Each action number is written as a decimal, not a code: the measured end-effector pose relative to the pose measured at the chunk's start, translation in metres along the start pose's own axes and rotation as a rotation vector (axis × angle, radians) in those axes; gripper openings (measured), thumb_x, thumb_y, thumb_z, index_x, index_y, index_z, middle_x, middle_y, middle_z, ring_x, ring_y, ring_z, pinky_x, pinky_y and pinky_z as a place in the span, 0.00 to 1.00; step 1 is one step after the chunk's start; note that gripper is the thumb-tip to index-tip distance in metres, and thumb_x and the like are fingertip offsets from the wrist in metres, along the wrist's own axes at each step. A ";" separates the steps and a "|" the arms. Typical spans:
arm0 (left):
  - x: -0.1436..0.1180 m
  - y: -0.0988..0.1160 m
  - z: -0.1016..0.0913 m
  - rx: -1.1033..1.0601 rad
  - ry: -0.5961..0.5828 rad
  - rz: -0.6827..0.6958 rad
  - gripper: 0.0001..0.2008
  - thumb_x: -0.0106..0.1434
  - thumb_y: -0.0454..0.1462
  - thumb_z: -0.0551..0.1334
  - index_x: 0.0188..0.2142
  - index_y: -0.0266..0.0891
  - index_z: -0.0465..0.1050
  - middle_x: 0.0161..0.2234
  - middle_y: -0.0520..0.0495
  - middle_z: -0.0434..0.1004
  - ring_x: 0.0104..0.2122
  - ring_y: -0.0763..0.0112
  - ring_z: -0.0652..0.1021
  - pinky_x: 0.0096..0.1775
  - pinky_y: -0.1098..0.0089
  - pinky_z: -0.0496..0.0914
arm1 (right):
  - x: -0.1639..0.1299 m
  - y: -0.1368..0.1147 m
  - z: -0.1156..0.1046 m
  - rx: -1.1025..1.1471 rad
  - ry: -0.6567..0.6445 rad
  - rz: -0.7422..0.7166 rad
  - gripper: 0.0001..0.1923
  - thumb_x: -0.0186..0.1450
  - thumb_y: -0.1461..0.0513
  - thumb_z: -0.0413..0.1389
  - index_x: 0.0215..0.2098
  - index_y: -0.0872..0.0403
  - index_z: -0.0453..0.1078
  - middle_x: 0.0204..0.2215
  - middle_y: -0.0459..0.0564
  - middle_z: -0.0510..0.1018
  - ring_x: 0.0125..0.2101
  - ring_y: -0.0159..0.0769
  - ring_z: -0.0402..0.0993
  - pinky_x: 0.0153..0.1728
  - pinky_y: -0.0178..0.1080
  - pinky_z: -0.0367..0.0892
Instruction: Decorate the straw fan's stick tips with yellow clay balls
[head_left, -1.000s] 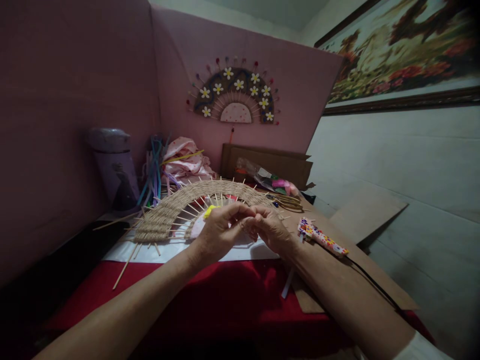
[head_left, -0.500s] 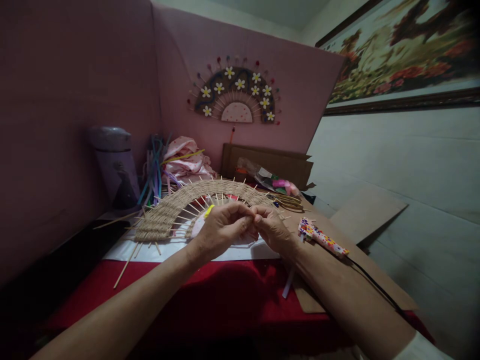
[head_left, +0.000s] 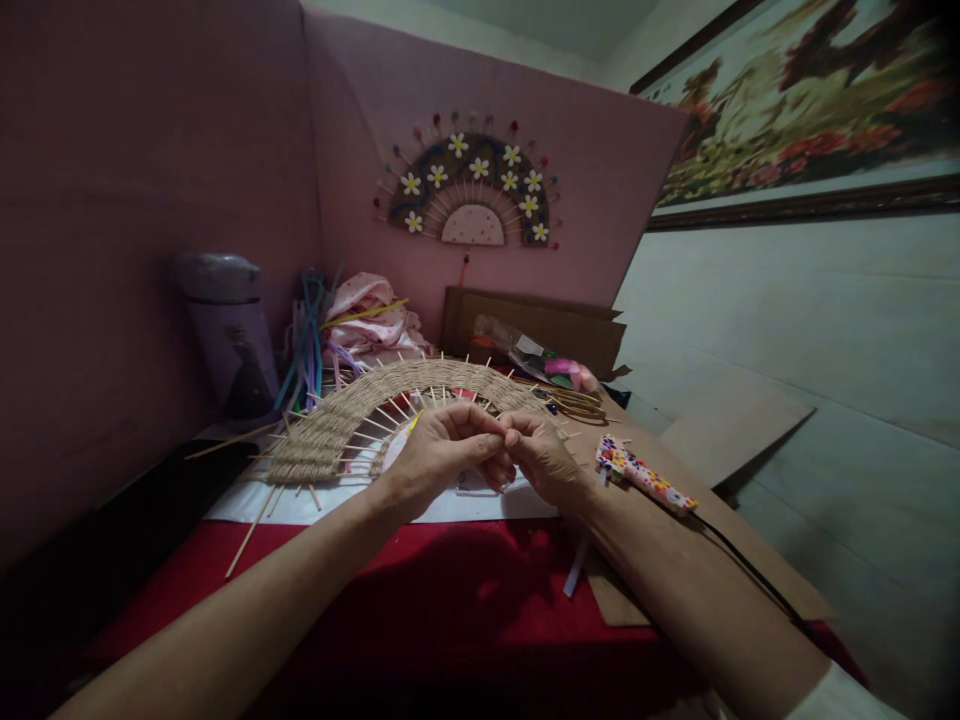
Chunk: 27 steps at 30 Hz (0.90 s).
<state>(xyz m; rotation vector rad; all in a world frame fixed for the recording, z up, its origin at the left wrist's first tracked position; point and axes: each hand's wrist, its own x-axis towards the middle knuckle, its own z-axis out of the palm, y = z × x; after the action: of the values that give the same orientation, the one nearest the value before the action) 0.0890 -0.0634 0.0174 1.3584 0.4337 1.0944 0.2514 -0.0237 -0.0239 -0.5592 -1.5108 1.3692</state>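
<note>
Fingertips of left hand (head_left: pixel 442 455) and right hand (head_left: pixel 541 458) pinch together on something tiny, unclear what, just near the woven fan (head_left: pixel 352 415); small, steady movements seem best here.

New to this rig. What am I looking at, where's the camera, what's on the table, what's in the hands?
No machine here: a person works with two bare hands. The one view comes from a camera worn on the head, looking forward and down, so the arms reach in from the bottom edge. The left hand and right hand meet fingertip to fingertip over a half-round woven fan of twine wound through thin sticks. They seem to pinch something small between them; what it is cannot be told. A bit of yellow shows by the left hand. The fan lies on a white sheet over a red cloth. To the right lies a dotted glue gun on cardboard. A finished flowered fan hangs on the pink wall.
</note>
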 end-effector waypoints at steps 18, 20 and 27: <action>0.000 -0.002 0.002 0.132 0.024 0.102 0.06 0.55 0.36 0.63 0.31 0.35 0.71 0.23 0.48 0.77 0.23 0.73 0.78 0.28 0.70 0.74 | 0.000 -0.004 0.006 0.028 0.002 0.017 0.24 0.51 0.45 0.63 0.18 0.55 0.62 0.12 0.41 0.65 0.13 0.26 0.59 0.14 0.31 0.52; 0.000 -0.003 0.004 0.201 0.036 0.162 0.07 0.56 0.37 0.63 0.33 0.35 0.70 0.24 0.48 0.77 0.23 0.72 0.78 0.29 0.69 0.75 | 0.001 -0.003 0.006 0.019 0.017 0.013 0.25 0.52 0.45 0.62 0.19 0.56 0.63 0.13 0.41 0.66 0.14 0.25 0.59 0.15 0.30 0.52; 0.001 -0.009 -0.002 0.584 0.098 0.371 0.05 0.60 0.37 0.60 0.33 0.37 0.71 0.24 0.48 0.77 0.23 0.74 0.77 0.27 0.73 0.73 | 0.002 -0.002 0.003 -0.021 0.054 -0.006 0.24 0.53 0.45 0.62 0.19 0.56 0.64 0.13 0.42 0.66 0.14 0.25 0.59 0.14 0.30 0.53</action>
<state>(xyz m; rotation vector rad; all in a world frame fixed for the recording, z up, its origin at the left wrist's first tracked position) 0.0912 -0.0607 0.0094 1.9585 0.6205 1.4070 0.2488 -0.0239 -0.0211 -0.5998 -1.4834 1.3255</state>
